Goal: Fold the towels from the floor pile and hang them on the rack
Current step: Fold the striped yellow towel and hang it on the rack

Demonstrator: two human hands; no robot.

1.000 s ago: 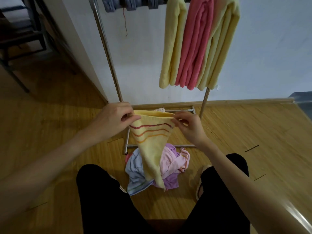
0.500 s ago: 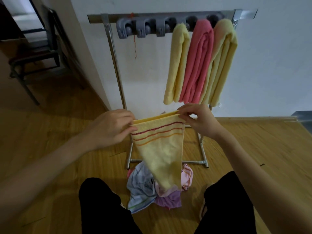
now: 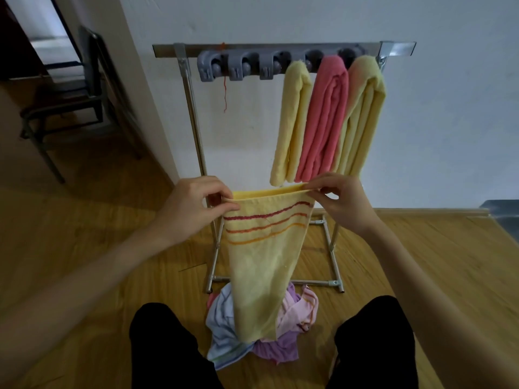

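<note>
My grip: left hand (image 3: 193, 203) and right hand (image 3: 341, 199) pinch the striped towel's (image 3: 262, 256) top corners, letting it hang straight for folding.

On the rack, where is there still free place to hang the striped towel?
The left half of the rack bar is free: three grey clips hold nothing, between the left post and the pale yellow towel. The right half is crowded: that towel, the pink towel and another yellow towel hang tightly together.

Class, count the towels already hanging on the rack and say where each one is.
3, all at the right end of the rack: pale yellow towel leftmost, pink towel in the middle, yellow towel rightmost.
</note>
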